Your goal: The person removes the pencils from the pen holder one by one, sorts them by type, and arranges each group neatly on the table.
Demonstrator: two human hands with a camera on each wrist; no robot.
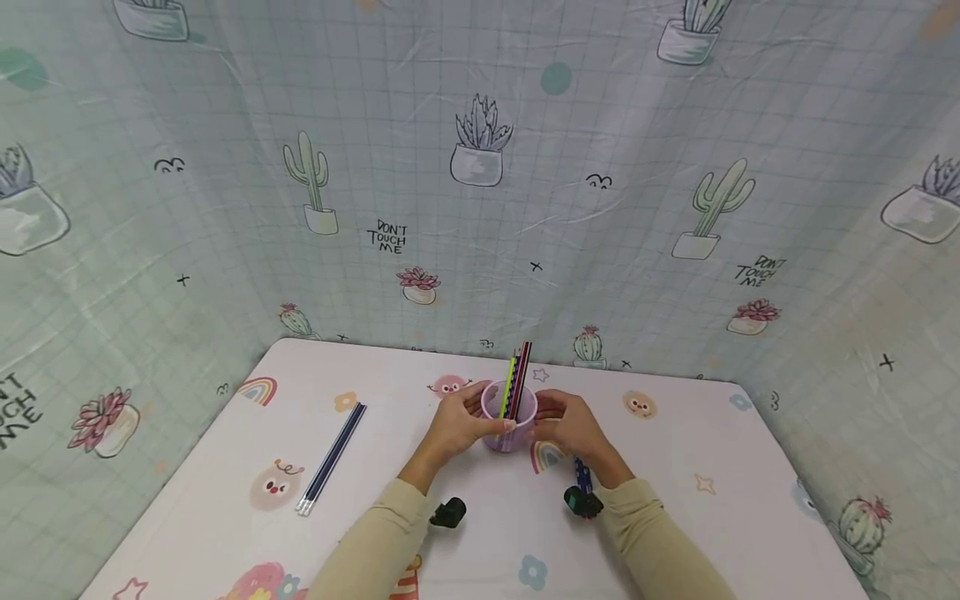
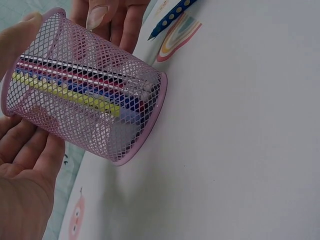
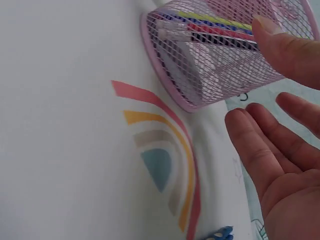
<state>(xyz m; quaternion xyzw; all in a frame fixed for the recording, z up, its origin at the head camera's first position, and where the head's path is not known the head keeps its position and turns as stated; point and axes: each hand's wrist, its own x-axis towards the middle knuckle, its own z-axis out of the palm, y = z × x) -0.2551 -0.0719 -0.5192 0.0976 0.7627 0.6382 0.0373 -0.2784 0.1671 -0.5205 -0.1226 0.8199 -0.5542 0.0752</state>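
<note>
1. A pink mesh cup (image 1: 504, 442) stands upright between the two hands, around the middle of the tabletop (image 1: 750, 500); whether its base touches the surface cannot be told.
2. The left hand (image 1: 456, 425) grips the cup, its thumb across the near side by the rim and its fingers round the other side.
3. The right hand (image 1: 568, 423) is spread at the cup's right side, thumb over the mesh, fingers apart from it.
4. Inside the cup, colored pencils (image 1: 514, 383), among them yellow, blue, red and black, lean together and rise above the rim.
5. Dark pencils (image 1: 332, 457) lie side by side, well left of the cup.
6. Dotted blue pencils (image 1: 582, 473), their number unclear, lie near the right wrist.
</note>
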